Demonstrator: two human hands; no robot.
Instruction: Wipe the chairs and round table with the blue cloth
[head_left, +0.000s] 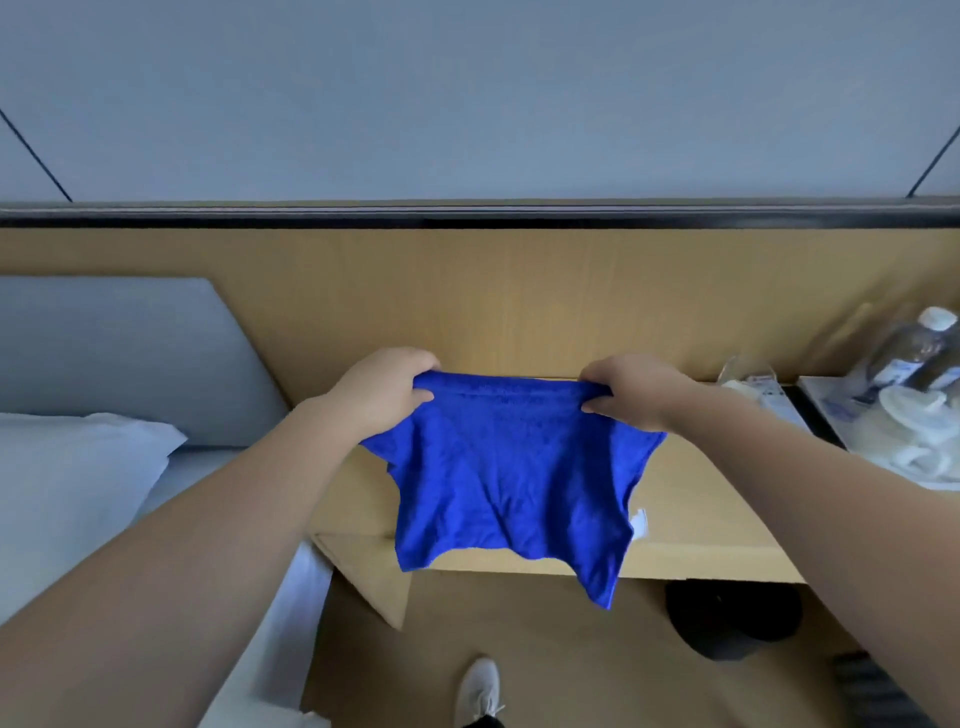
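A bright blue cloth (511, 478) hangs spread out in the air in front of me, above a wooden bedside shelf (701, 519). My left hand (387, 392) grips its upper left corner and my right hand (631, 389) grips its upper right corner. The top edge is stretched between both fists and the lower part droops freely. No chairs or round table are in view.
A bed with a white pillow (67, 483) and grey headboard (114, 358) lies at the left. At the right stand a water bottle (914, 353) and white cups on a tray (904, 436). A dark object (732, 618) sits under the shelf. My white shoe (478, 688) is on the floor.
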